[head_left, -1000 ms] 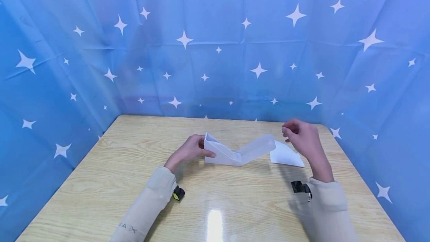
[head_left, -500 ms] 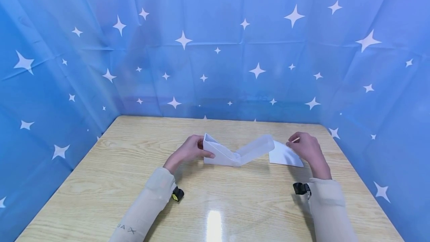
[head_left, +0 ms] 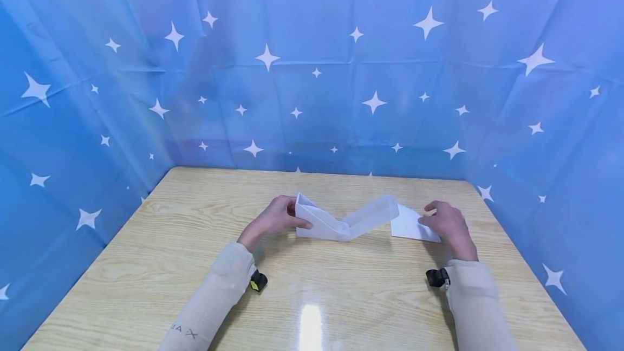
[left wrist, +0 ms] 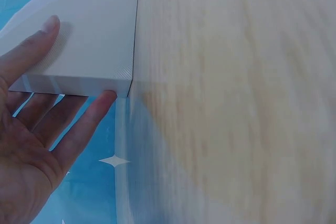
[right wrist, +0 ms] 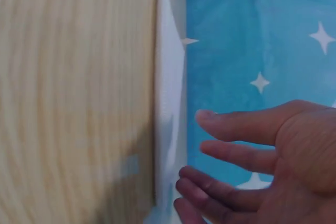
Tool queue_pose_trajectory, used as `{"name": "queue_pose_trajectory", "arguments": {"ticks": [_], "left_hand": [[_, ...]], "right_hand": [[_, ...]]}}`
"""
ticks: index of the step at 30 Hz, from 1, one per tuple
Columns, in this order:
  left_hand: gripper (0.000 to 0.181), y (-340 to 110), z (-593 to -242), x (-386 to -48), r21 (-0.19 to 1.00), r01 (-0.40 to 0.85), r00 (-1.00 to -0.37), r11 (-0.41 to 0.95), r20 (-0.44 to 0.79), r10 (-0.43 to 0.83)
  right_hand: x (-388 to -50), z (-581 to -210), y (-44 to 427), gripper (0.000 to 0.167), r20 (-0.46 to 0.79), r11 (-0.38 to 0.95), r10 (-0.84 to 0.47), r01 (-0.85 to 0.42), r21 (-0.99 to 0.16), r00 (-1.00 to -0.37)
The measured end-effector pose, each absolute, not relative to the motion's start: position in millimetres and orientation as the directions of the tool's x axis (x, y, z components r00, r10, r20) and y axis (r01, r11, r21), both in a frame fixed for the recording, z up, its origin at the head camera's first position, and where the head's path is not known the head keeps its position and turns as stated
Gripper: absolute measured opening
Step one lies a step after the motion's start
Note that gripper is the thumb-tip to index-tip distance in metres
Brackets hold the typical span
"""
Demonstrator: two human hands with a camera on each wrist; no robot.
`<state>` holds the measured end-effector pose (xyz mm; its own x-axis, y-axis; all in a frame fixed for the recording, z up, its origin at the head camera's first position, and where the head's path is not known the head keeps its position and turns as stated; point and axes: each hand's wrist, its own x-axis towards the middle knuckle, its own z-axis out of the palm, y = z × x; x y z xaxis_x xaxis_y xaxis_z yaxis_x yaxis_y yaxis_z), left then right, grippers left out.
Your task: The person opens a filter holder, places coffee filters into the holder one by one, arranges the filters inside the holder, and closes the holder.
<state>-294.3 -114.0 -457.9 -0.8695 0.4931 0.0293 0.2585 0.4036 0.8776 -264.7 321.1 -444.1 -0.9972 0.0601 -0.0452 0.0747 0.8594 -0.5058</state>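
Observation:
In the head view my left hand (head_left: 275, 215) grips the left end of a white case (head_left: 317, 221), thumb on its near face. The case stands on the table with a slanted mouth and a translucent lid (head_left: 370, 216) folded out to the right. In the left wrist view the thumb lies on the flat face of the case (left wrist: 94, 35), the fingers along its end. A thin fan-shaped white stack (head_left: 409, 225), like filter papers, lies right of the lid. Over its right side hovers my right hand (head_left: 448, 225), fingers apart and holding nothing; the stack (right wrist: 167, 103) lies beside the fingertips.
The wooden table (head_left: 244, 188) runs back to a blue curtain with white stars (head_left: 336, 80). Curtain also hangs along the left and right table edges. A light reflection shows on the near tabletop.
My right hand has come down from above onto the right side of the white stack, and its fingers have spread. My left hand and the case have stayed in place.

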Motion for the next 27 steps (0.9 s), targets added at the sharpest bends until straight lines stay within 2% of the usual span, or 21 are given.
{"name": "queue_pose_trajectory", "arguments": {"ticks": [5, 17, 27], "left_hand": [[0.038, -113.4, -458.1, -295.0, 0.877, 0.258, -0.870, 0.406, 0.029, 0.492], [0.038, -114.0, -457.4, -294.3, 0.872, 0.266, -0.872, 0.411, 0.036, 0.489], [0.038, -113.9, -458.3, -294.3, 0.875, 0.262, -0.871, 0.407, 0.033, 0.489]], "right_hand": [[-264.8, -445.5, 324.1, 0.050, -0.061, 0.877, 0.053, 0.075, -0.474, -0.997], [-267.1, -454.4, 325.2, 0.038, -0.065, 0.868, 0.068, 0.091, -0.488, -0.996], [-267.8, -456.9, 325.2, 0.035, -0.079, 0.854, 0.092, 0.120, -0.506, -0.993]]}}
